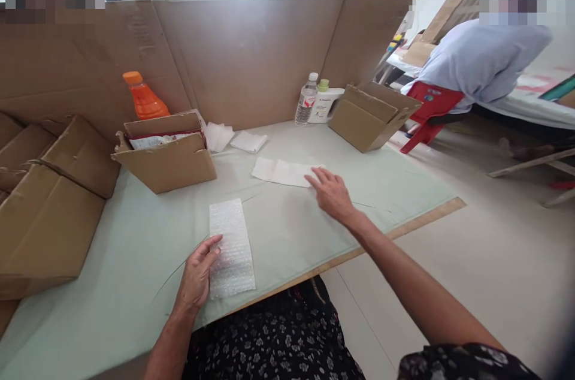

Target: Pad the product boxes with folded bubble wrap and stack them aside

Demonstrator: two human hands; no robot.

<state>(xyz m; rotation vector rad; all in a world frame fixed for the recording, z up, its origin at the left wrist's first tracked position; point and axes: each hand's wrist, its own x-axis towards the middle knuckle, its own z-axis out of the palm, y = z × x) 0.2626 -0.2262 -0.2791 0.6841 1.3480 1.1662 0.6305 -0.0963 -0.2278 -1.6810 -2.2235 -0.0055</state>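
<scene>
Nearby, on the pale green table (135, 260), the left hand (197, 275) rests with fingers loosely spread on the edge of a bubble wrap strip (231, 248) lying flat by the near edge, pinching nothing. The right hand (331, 193) lies flat and open on a white sheet (283, 172) farther out. An open cardboard box (168, 155) holds packets I cannot identify. Another box (371, 116) sits at the far right; its contents are hidden. A water bottle (306, 100) stands beside it.
</scene>
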